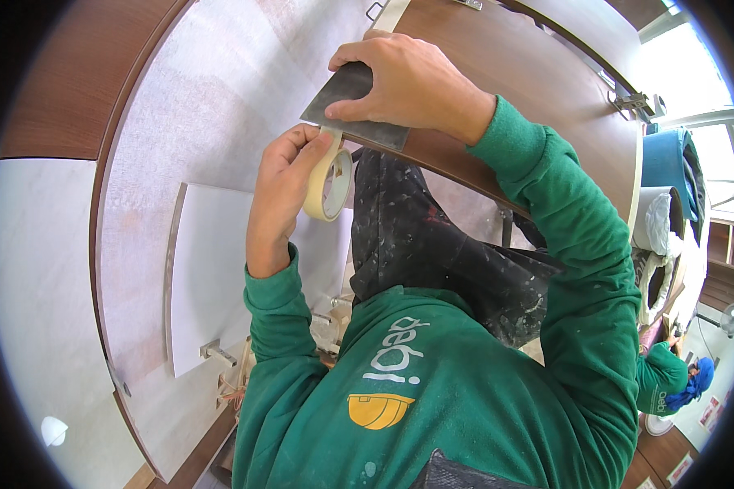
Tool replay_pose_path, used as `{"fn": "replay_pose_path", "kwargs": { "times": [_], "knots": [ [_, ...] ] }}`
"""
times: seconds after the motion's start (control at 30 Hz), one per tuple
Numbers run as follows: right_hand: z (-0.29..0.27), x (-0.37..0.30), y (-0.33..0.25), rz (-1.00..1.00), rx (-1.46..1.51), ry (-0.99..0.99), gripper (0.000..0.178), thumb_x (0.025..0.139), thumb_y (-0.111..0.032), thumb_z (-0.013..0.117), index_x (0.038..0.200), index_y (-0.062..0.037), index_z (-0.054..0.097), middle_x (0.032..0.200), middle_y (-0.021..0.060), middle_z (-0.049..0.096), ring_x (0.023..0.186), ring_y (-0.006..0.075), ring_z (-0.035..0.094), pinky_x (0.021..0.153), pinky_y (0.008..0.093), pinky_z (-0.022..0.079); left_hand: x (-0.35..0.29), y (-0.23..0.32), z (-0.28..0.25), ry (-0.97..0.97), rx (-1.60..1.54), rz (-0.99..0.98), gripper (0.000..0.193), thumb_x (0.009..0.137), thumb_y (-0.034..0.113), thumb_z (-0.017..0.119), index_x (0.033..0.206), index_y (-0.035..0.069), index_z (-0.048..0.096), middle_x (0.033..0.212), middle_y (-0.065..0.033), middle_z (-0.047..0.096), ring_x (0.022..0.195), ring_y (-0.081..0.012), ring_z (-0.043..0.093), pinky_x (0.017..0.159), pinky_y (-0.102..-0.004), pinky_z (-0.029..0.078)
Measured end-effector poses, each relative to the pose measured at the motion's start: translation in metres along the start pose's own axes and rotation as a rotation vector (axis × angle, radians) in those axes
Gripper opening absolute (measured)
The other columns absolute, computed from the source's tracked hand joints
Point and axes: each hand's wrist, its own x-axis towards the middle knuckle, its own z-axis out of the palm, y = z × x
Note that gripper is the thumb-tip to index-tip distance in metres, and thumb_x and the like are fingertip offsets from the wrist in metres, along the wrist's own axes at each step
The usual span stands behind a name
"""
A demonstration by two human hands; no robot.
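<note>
Head view: we look down past our green sleeves [591,269] at both bare hands, close together near the top centre.
Left hand [284,167]: thumb and fingers pinch the tape [318,192], a cream roll hanging on its rim below the fingertips, its cardboard core showing.
Strip [332,133]: a short pale length runs up from the roll to the lower edge of the blade, where we lose sight of it.
Right hand [428,85]: thumb on the face of the blade [349,88], the other fingers curled around its far edge, gripping it; the blade is a dark, flat, four-sided plate, held tilted.
Brown panel [518,90]: it reaches up and right behind the right hand; the blade overlaps its left end, though we cannot tell whether they touch.
Step in hand: we judge this to be taping by the panel's edge, with the blade pressing or cutting the strip; which one, we cannot tell.
Next move: it seems to call for a taut strip, a steady blade, and left fingers clear of its edge.
Around us: dark, paint-flecked trousers [457,244] below the hands, a white panel [220,277] to the left, and a co-worker [661,376] far right.
</note>
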Motion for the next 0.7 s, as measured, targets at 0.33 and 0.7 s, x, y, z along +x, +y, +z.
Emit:
{"fn": "replay_pose_path", "kwargs": {
  "times": [0.33, 0.7],
  "knots": [
    [-0.0001, -0.0019, -0.0016, 0.010, -0.006, -0.011, 0.053, 0.076, -0.046, 0.082, 0.114, -0.0102, 0.074, 0.101, 0.0164, 0.073, 0.095, 0.0359, 0.070, 0.088, 0.0433, 0.055, -0.0007, 0.0002, 0.0001, -0.002, 0.001, 0.006, 0.019, 0.104, 0.022, 0.064, 0.100, 0.004, 0.068, 0.092, -0.0012, 0.069, 0.082, -0.0064, 0.061, 0.075, -0.0227, 0.048],
    [0.0012, -0.0016, 0.0001, 0.007, -0.002, -0.006, 0.052, 0.077, -0.045, 0.082, 0.112, -0.0076, 0.074, 0.100, 0.0167, 0.075, 0.092, 0.0360, 0.071, 0.087, 0.0431, 0.056, 0.0004, 0.0029, -0.0017, -0.006, 0.063, -0.015, 0.022, 0.102, 0.025, 0.067, 0.098, 0.004, 0.069, 0.091, -0.0015, 0.070, 0.080, -0.0058, 0.061, 0.073, -0.0226, 0.048]
  ]
}}
